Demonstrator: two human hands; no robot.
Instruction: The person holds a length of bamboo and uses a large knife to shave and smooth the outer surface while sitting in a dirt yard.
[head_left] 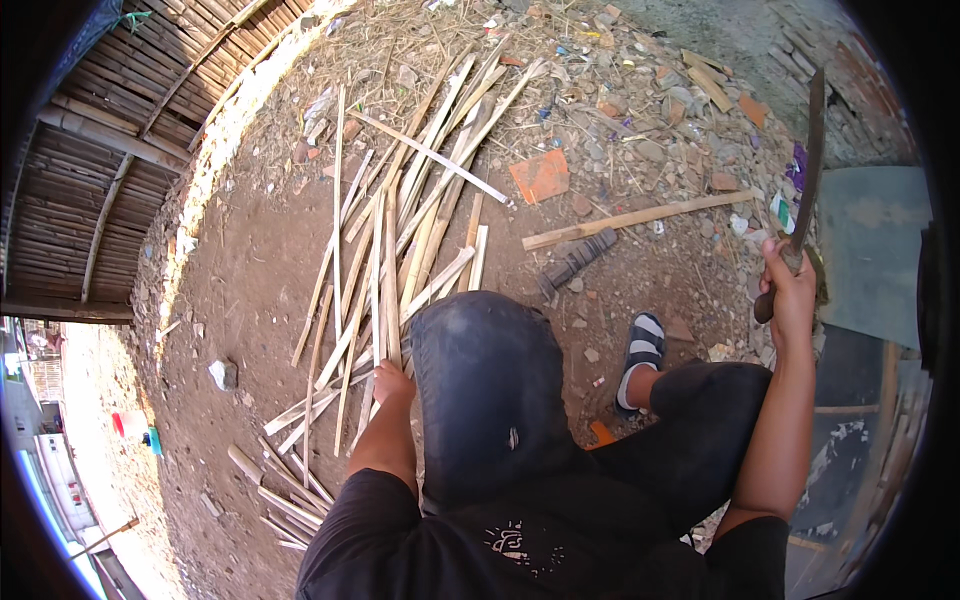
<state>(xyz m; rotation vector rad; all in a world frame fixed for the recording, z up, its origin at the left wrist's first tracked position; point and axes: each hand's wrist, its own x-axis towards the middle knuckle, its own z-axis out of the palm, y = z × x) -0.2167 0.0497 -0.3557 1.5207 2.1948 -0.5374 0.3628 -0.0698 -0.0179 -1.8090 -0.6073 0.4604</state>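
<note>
My right hand [793,290] is raised at the far right, closed around the handle of a machete [814,150]. Its long, dark blade points upward, away from me. Beside my left knee, my left hand [394,383] is closed on the near end of a pale wooden strip [391,270]. Part of that grip is hidden by the hand itself and the knee. Many more long, split wooden strips [430,185] lie crossed in a loose pile on the ground beyond the left hand.
Right of the pile lie a single strip [640,218], a dark ridged block [578,263] and a broken orange tile [540,177]. Shorter pieces [290,505] lie at lower left, near a white stone [223,375]. A bamboo wall [95,200] stands left; grey panels [870,250] stand right.
</note>
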